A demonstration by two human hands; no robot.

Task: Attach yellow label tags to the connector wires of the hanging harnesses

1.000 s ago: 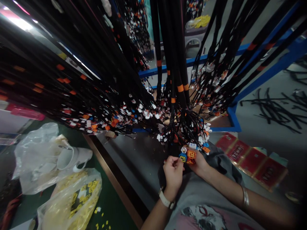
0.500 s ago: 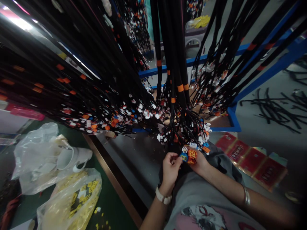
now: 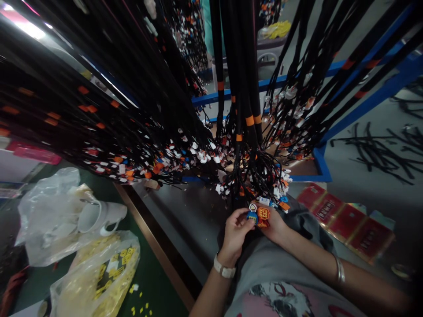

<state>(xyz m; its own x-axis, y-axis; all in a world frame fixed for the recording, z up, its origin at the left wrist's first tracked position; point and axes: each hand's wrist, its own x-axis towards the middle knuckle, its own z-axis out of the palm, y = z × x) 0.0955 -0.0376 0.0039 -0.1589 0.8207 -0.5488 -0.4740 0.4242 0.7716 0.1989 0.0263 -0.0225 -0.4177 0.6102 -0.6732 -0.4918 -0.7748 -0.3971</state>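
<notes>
My left hand (image 3: 235, 231) has its thumb and fingers closed on a blue connector (image 3: 252, 217) with a yellow insert in its face. Right beside it, an orange connector (image 3: 263, 213) rests in the fingers of my right hand (image 3: 277, 228), which curl round it from below and behind. More orange shows just under that connector. A white connector (image 3: 253, 207) sits just above the blue one, and another white connector (image 3: 264, 200) lies above the orange one. These hang at the lower end of a black wire harness (image 3: 256, 169).
Many black harnesses (image 3: 188, 88) with orange tape hang ahead, over a blue frame (image 3: 324, 165). On the green table (image 3: 158, 273) at left are a white mug (image 3: 99, 218) and a plastic bag of yellow pieces (image 3: 95, 281). A flattened red carton (image 3: 346, 220) lies at right.
My left thumb has slid slightly across the blue connector, and both hands with the connectors have shifted a little. The view has moved slightly; the surroundings stay the same.
</notes>
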